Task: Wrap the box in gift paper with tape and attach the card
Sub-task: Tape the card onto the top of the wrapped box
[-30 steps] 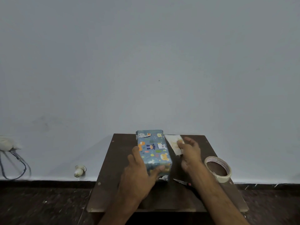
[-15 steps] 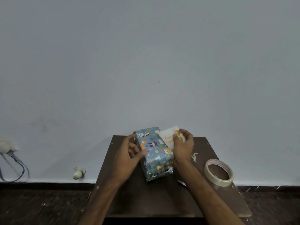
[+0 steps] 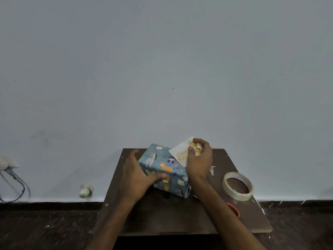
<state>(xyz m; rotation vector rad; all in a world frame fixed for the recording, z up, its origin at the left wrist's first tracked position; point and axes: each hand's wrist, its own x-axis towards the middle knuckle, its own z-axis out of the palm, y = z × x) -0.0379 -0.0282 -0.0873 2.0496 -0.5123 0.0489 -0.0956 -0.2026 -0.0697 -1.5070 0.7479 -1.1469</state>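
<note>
Head view: box point(image 3: 162, 170), already wrapped in animal-print paper, sits skewed and tilted mid-bench point(image 3: 162, 217). At its left end the left hand point(image 3: 135, 175) grips it, thumb across the near face. Over the far right corner the right hand point(image 3: 199, 159) pinches a white card point(image 3: 180, 152) with gold lettering. To the right, a tape roll point(image 3: 237, 186) lies flat, apart from both hands.

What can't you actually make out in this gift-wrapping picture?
All in the head view:
Wording on the card: partly covered by the right hand, and the lettering is too small.
Red object: mostly hidden by the right forearm.
Left side of the wrapped box: behind the left hand.
Whether tape holds the card: not visible.
</note>
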